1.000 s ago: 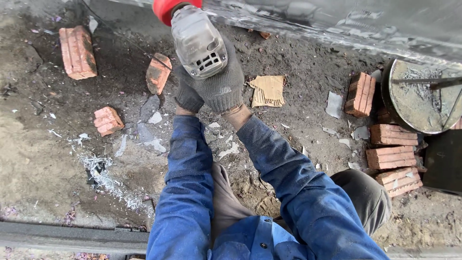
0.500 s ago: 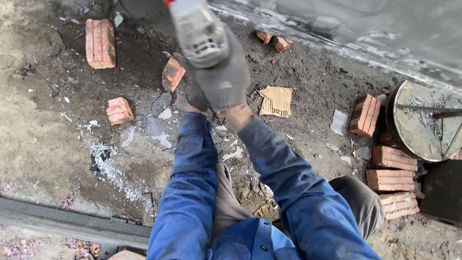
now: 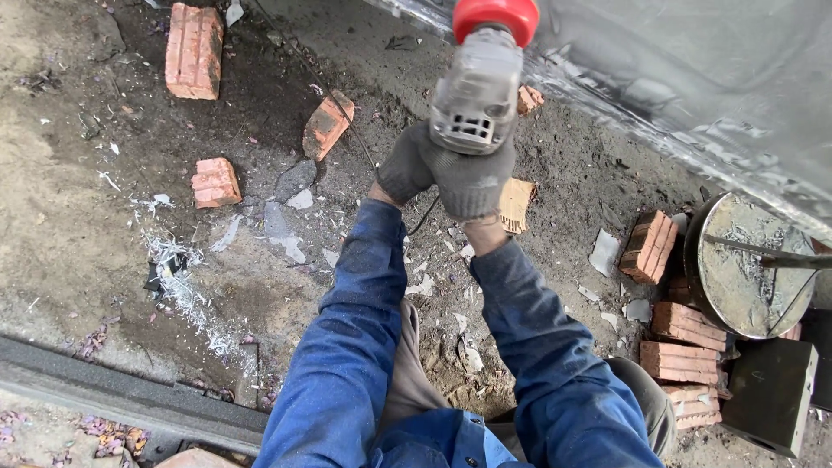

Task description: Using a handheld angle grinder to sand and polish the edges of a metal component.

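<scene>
Both gloved hands, left [image 3: 407,171] and right [image 3: 472,178], stay clenched on the grinder [image 3: 477,95]. It has lifted toward the metal sheet [image 3: 693,78] (red guard leading), bricks [image 3: 685,347] well right.

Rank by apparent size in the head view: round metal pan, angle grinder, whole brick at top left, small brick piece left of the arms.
1. Pan
2. Grinder, though nearness to the camera enlarges it
3. Whole brick
4. Brick piece

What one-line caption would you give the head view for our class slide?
Two gloved hands, left hand and right hand, grip a grey power tool over dirt ground strewn with red bricks.
</scene>
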